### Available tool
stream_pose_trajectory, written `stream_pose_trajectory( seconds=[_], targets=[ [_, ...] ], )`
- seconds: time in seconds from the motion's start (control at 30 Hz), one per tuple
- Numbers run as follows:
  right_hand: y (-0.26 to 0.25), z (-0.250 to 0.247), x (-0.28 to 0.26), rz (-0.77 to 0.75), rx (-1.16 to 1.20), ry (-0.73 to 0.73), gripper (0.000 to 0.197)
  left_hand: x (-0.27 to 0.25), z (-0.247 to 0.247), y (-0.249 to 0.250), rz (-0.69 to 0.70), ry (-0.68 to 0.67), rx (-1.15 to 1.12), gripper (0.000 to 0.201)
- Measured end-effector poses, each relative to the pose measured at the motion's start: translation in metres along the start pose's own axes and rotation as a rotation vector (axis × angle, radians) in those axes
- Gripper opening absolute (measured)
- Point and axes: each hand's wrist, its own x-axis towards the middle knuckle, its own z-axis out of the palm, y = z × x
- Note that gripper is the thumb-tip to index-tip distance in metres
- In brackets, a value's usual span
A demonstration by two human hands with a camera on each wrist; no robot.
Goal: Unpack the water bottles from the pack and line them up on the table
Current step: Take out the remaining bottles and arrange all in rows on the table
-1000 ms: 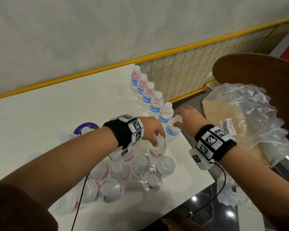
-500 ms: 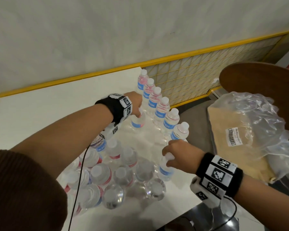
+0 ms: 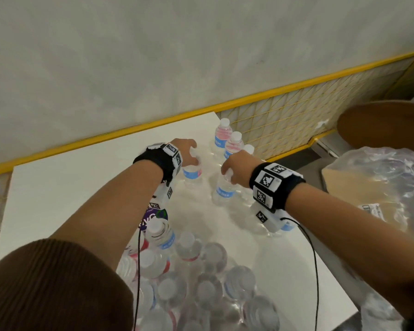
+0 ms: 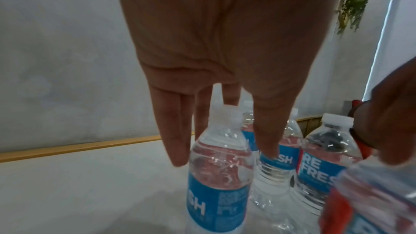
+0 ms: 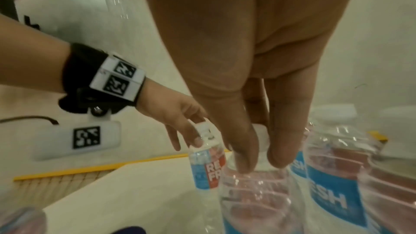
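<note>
My left hand (image 3: 193, 156) pinches the white cap of a blue-labelled water bottle (image 3: 192, 173) at the far part of the white table (image 3: 69, 187), left of the row. In the left wrist view the fingers (image 4: 178, 141) reach down around that bottle (image 4: 218, 175). My right hand (image 3: 227, 173) grips the cap of a second bottle (image 3: 224, 191) just to the right; the right wrist view shows its fingertips (image 5: 245, 163) round the neck of that bottle (image 5: 254, 198). The row of bottles (image 3: 233, 143) runs along the table's right edge. Whether either held bottle touches the table is unclear.
A cluster of several unpacked bottles (image 3: 191, 271) fills the table's near part between my forearms. Crumpled plastic wrap (image 3: 380, 187) lies on a brown chair (image 3: 387, 125) to the right. A yellow-framed mesh panel (image 3: 296, 115) and a grey wall stand behind the table.
My right hand has carried a bottle from the near cluster up toward the far row. My left hand has held its bottle at the far part of the table, left of the row.
</note>
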Motion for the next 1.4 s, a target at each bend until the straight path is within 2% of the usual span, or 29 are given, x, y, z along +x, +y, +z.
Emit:
stream_pose_trajectory(
  seconds=[0.1, 0.37, 0.5, 1.03, 1.23, 1.4],
  targets=[
    [-0.003, 0.006, 0.016, 0.010, 0.001, 0.022, 0.037, 0.003, 0.004, -0.002, 0.082, -0.034, 0.049, 0.055],
    [-0.011, -0.002, 0.040, 0.003, -0.007, 0.063, 0.035, 0.026, 0.004, 0.005, 0.145, 0.062, 0.043, 0.046],
    [-0.008, -0.007, 0.045, 0.025, -0.024, 0.073, 0.040, 0.038, 0.002, 0.006, 0.172, 0.105, 0.040, 0.044],
    [-0.013, -0.034, 0.073, 0.149, -0.077, 0.032, 0.029, 0.077, 0.006, 0.002, 0.172, 0.205, -0.206, 0.044],
    [-0.009, -0.049, 0.073, 0.192, 0.072, -0.044, 0.051, 0.083, 0.005, 0.001, 0.185, 0.170, -0.277, 0.042],
    [-0.011, -0.054, 0.068, 0.156, 0.036, 0.025, 0.044, 0.086, 0.009, 0.003, 0.164, 0.174, -0.309, 0.040]
  ],
)
